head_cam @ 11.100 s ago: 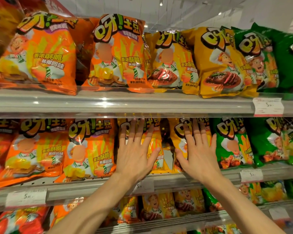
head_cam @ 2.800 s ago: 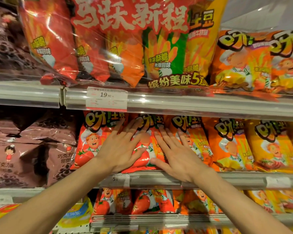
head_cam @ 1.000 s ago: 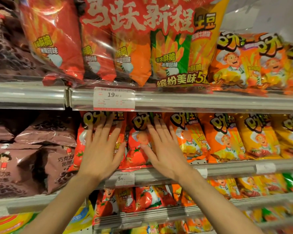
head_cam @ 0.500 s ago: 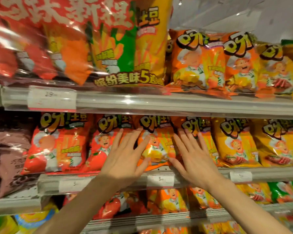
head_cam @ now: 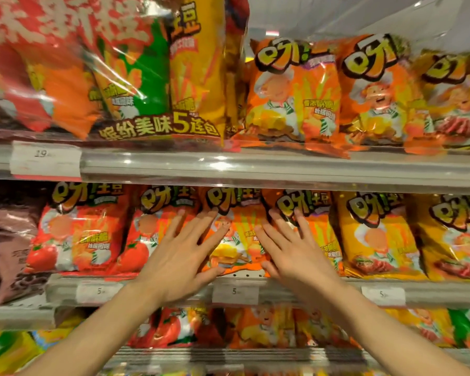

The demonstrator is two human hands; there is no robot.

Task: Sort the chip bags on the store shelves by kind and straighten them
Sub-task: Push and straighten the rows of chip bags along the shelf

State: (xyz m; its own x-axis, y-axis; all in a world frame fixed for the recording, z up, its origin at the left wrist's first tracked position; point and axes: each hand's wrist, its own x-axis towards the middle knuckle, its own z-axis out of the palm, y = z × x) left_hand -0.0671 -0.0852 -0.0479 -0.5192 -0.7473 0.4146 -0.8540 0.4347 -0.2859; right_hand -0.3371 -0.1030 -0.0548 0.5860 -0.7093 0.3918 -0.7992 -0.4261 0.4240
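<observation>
the left hand (head_cam: pixel 178 263) and right hand (head_cam: pixel 299 260) lie flat, fingers spread, pressing the orange chip bag (head_cam: pixel 236 237) on the middle shelf (head_cam: pixel 296 290). it stands upright, long axis vertical, face outward. the row looks grouped by colour; lower shelves, blurred, probably still need straightening.

Bright overhead store light, glare on shelf rail (head_cam: pixel 220 165) and plastic wrap, soft blur, wide-angle edge bending

I see chip bags (head_cam: pixel 234 234) packed edge to edge; only the thin gap under the upper shelf (head_cam: pixel 282 172) stays open.
</observation>
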